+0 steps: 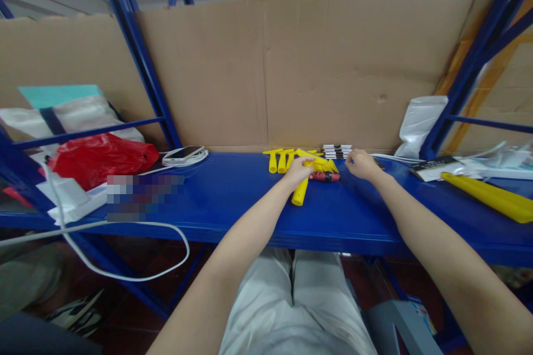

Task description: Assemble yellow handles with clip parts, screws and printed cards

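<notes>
Hands [296,172], forearms [250,233] bare; pale grey trousers [297,310]; perhaps grey top [287,346].

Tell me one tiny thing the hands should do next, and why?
Maybe bring the right hand a little closer to the yellow piece in the left hand. The left hand seems to hold that piece alone, while the right hand is curled near the black-and-white stack, away from it. I can't tell whether the right hand holds anything.

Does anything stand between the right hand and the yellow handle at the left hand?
Yes: a reddish cylinder lies between the right hand and the yellow handle, with other yellow parts just behind it.
</notes>
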`<state>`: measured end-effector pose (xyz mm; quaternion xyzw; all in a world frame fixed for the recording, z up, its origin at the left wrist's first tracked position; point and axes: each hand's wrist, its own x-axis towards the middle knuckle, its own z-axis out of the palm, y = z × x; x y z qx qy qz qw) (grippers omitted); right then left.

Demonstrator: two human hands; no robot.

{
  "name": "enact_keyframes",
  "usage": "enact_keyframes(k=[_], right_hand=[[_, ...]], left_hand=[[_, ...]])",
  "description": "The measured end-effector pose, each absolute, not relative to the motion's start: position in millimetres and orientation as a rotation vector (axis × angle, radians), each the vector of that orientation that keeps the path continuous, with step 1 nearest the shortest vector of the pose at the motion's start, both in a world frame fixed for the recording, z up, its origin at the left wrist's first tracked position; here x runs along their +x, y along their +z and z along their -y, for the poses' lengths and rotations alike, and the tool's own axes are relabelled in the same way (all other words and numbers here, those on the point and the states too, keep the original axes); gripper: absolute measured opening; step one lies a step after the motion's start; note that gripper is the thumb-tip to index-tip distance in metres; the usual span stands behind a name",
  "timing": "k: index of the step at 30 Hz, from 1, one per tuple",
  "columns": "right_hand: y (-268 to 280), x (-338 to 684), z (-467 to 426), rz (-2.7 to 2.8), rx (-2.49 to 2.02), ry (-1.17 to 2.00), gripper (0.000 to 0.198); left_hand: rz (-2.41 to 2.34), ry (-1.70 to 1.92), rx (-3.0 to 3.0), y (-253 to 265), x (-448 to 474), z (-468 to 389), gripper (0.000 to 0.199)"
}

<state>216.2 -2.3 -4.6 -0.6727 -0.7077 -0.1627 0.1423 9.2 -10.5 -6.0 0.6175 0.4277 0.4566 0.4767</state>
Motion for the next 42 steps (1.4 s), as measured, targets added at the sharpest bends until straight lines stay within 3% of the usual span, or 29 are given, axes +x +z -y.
enact_keyframes(k=[3,7,11,18,33,37,42], right_hand=[[-4,208,0,1.999,-1.611,-0.508,0.015],[-6,193,-3,1.975,-1.173,-0.475,0.007],[-8,182,-2,2.020,-1.029,-0.426,0.005],[-9,179,0,2.107,-1.010,-0.425,0.009],[7,165,29,2.335,-1.199,-0.861,0.026],[4,166,26,2.239,-1.222,-0.749,0.028],[-3,178,7,1.913,-1.352,-0.340,0.025]], left_hand=[[-1.034,1.082,1.520,-7,10,11,0.064],[-1.012,0.988,1.621,-6,10,14,0.063],[-1.010,0.960,1.688,-4,10,18,0.061],[-0.992,0.997,1.679,-3,11,19,0.060],[-0.997,1.055,1.623,-5,11,15,0.059],[-0.997,1.052,1.637,-5,10,14,0.059],[-1.001,1.064,1.644,-6,10,11,0.060]])
